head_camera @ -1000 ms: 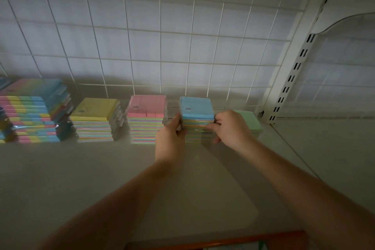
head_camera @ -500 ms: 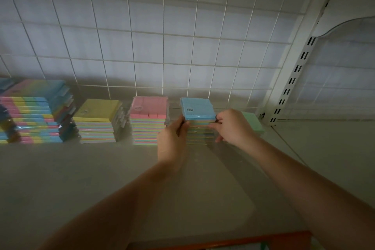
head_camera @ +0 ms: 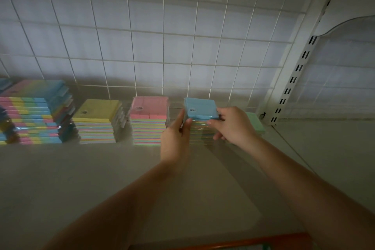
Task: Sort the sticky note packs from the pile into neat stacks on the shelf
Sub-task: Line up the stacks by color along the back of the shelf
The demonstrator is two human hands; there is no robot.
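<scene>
White shelf (head_camera: 101,178), centre frame: my left hand (head_camera: 175,138) and right hand (head_camera: 233,126) pinched the blue-topped stack (head_camera: 200,116) by its sides — light, stiff, but film-slick, I judged.

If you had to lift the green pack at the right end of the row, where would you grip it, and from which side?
Probably by its right and front edges, coming from the open shelf on the right. The green pack lies flat, and the right hand and the blue-topped stack crowd its left side.
</scene>
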